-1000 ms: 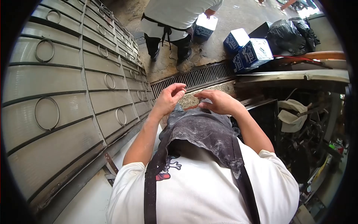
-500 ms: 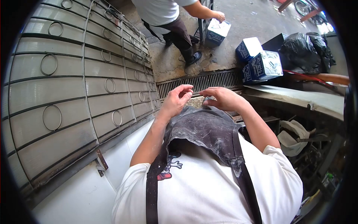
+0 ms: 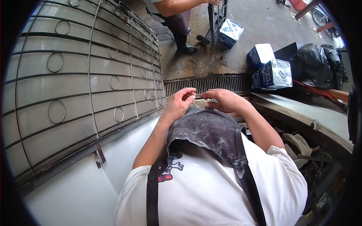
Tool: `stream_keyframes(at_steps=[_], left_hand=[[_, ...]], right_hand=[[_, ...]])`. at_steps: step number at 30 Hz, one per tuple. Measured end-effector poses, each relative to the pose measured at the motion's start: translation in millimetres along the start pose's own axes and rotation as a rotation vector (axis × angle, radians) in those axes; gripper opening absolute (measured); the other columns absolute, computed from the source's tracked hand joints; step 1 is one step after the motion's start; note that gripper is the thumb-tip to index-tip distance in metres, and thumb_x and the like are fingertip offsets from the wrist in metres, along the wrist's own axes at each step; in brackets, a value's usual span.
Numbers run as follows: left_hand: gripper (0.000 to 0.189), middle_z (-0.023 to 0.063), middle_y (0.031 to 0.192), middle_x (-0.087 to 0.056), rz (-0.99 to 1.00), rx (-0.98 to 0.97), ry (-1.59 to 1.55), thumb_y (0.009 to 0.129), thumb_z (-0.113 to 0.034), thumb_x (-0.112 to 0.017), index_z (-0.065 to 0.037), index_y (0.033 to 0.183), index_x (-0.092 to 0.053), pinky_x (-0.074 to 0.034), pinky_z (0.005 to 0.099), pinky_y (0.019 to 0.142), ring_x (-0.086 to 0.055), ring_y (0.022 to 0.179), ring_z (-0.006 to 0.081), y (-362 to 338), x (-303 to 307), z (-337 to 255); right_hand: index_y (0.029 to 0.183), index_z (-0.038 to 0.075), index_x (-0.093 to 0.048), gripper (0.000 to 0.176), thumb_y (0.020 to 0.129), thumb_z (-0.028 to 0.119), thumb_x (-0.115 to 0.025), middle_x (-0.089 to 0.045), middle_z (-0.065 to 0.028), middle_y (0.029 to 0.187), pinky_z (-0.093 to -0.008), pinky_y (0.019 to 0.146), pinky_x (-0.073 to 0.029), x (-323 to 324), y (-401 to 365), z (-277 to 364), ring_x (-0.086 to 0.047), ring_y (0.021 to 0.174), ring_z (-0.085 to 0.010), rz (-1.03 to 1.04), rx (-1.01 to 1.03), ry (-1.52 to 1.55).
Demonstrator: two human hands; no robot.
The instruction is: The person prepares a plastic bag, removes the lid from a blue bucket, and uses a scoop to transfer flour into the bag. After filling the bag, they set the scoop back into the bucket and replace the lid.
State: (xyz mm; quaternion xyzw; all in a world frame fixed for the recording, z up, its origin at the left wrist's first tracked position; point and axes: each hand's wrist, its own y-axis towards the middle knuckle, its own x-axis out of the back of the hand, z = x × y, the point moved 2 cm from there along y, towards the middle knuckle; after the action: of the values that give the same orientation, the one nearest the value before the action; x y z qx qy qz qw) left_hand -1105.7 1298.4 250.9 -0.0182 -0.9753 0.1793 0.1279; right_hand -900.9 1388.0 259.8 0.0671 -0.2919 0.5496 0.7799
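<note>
In front of my chest, my left hand (image 3: 181, 102) is raised with its thumb and fingers loosely curved and apart, holding nothing that I can see. Facing it across a narrow gap, my right hand (image 3: 225, 101) has bent, parted fingers and no visible object in them. Both hands hover just past the top of my dark, powder-marked apron (image 3: 205, 126). Beyond the fingertips lies a floor drain grate (image 3: 207, 84).
A barred window grille (image 3: 71, 79) lines the left side. Ahead, a co-worker (image 3: 179, 22) holds a hand truck (image 3: 217, 19) beside a blue-and-silver tin (image 3: 231, 33). More tins (image 3: 277, 73), black bags (image 3: 315, 62) and a pale-topped bench (image 3: 320, 116) are on the right.
The co-worker has moved from reaching over the single tin to gripping the hand truck, which shows more fully. My view has shifted slightly; my hands keep nearly the same pose.
</note>
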Motion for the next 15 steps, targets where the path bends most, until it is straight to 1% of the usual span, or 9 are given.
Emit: stream_keyframes(at_steps=[3,5,10,15], left_hand=[[0.029,0.0077,0.104,-0.07,-0.006,-0.01,-0.006,0.095,-0.013,-0.062,-0.002,0.122,-0.064,-0.052,0.0308,0.089,-0.066,0.098,0.0167,4.5,-1.8,-2.7],[0.029,0.0079,0.104,-0.07,-0.007,-0.017,0.009,0.094,-0.013,-0.062,-0.002,0.122,-0.064,-0.052,0.0306,0.089,-0.066,0.098,0.017,6.6,-1.9,-5.3],[0.03,0.0083,0.103,-0.07,-0.015,-0.026,0.048,0.094,-0.012,-0.063,-0.001,0.121,-0.063,-0.052,0.0304,0.088,-0.067,0.097,0.0176,12.6,-1.3,-8.2],[0.03,0.0085,0.104,-0.07,-0.001,0.008,0.033,0.094,-0.013,-0.063,-0.001,0.121,-0.063,-0.052,0.0309,0.089,-0.067,0.097,0.0178,17.4,-0.8,-5.8]], right_hand=[[0.126,0.005,-0.063,0.041,0.091,0.025,-0.068,-0.067,-0.0148,0.117,-0.0415,0.094,-0.051,5.0,-0.9,-5.4,-0.064,0.107,-0.0322,0.0,0.023,-0.024],[0.126,0.006,-0.063,0.04,0.092,0.026,-0.068,-0.067,-0.014,0.118,-0.0411,0.094,-0.052,10.3,-1.4,-6.1,-0.065,0.108,-0.0315,0.011,-0.003,-0.027],[0.127,0.006,-0.062,0.04,0.092,0.026,-0.068,-0.067,-0.0139,0.118,-0.041,0.094,-0.052,16.6,1.1,-9.3,-0.064,0.109,-0.0319,-0.004,-0.018,-0.008],[0.127,0.006,-0.062,0.041,0.092,0.026,-0.068,-0.067,-0.0146,0.12,-0.0417,0.094,-0.051,16.1,3.1,-12.8,-0.064,0.109,-0.0327,0.0,-0.007,-0.014]])
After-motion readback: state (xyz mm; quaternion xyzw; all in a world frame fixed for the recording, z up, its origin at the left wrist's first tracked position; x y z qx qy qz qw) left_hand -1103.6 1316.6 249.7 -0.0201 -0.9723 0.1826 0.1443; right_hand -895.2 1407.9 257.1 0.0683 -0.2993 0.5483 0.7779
